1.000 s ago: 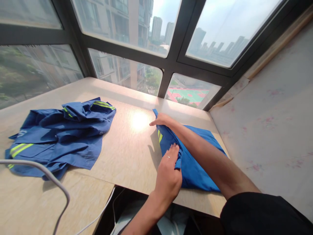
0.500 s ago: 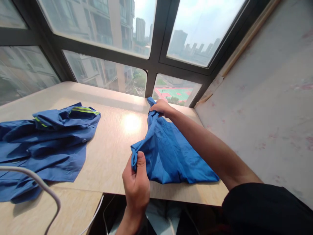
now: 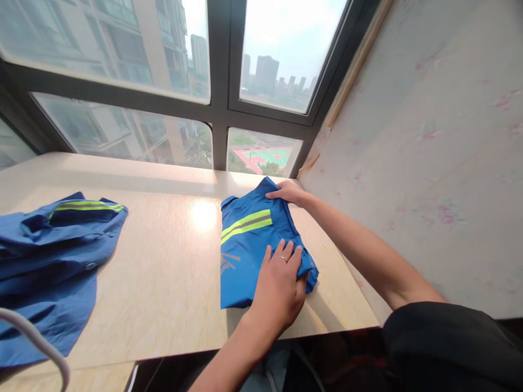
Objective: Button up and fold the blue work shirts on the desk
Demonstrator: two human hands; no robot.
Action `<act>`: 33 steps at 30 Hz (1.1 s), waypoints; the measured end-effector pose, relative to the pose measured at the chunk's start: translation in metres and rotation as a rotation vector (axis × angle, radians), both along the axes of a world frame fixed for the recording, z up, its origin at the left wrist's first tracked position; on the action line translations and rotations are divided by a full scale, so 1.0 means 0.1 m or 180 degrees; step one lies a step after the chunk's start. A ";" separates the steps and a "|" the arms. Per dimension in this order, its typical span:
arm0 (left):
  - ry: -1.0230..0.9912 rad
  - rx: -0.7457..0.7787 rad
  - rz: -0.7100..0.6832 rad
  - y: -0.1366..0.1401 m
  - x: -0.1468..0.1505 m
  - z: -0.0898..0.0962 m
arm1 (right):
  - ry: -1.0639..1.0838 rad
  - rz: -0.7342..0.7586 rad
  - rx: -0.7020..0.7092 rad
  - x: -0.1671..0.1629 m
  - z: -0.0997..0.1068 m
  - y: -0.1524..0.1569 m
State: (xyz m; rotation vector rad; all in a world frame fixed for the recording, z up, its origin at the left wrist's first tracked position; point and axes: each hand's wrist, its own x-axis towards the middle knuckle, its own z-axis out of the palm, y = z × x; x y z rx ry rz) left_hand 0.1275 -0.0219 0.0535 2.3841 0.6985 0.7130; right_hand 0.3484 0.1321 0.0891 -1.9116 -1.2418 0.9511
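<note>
A bright blue work jacket point(image 3: 245, 261), folded into a compact stack, lies on the wooden tabletop in front of me. Its upper face carries a yellow-and-grey reflective stripe point(image 3: 249, 224) and a grey printed mark near the left edge. My left hand point(image 3: 281, 280), with a ring on one finger, rests its fingers over the lower right part, a fold of cloth between fingers and thumb. At the top right corner my right hand point(image 3: 288, 193) grips the jacket's edge, fingers on top and thumb hidden.
A second blue garment point(image 3: 53, 261) with reflective trim lies loosely spread on the left of the wooden table point(image 3: 163, 283). A grey cable point(image 3: 36, 340) curves through the lower left corner. Windows point(image 3: 261, 130) stand behind the table, and a papered wall point(image 3: 408, 163) borders the right.
The jacket has been turned over into a smaller folded shape, its striped face now up. My left hand has moved from the left edge to the lower right. The view has shifted right.
</note>
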 end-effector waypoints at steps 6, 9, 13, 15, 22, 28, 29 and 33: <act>0.0686 0.0010 -0.0073 -0.14 0.36 -0.34 | 0.0260 -0.0148 -0.0257 0.35 -0.72 -0.32; 0.0821 -0.0063 -0.0074 -0.12 0.47 -0.38 | 0.0616 0.0024 -0.0097 0.44 -0.86 -0.30; 0.0780 -0.0101 -0.0047 -0.04 0.65 -0.31 | 0.1204 0.0171 0.0215 0.62 -0.96 -0.17; 0.0834 -0.0076 -0.0067 0.00 0.76 -0.32 | 0.1235 0.0052 0.0197 0.70 -1.04 -0.15; 0.1230 0.0058 -0.0063 0.03 0.96 -0.63 | 0.1380 -0.0238 0.0281 0.86 -1.34 -0.26; 0.1114 0.0343 -0.0232 0.02 1.01 -0.74 | 0.1685 -0.0529 0.0532 0.97 -1.45 -0.32; 0.1140 0.0387 -0.0289 0.02 1.02 -0.75 | 0.1676 -0.0549 0.0561 0.97 -1.46 -0.33; 0.1250 0.0563 -0.0492 0.01 0.98 -0.86 | 0.1633 -0.0574 0.0720 0.96 -1.48 -0.35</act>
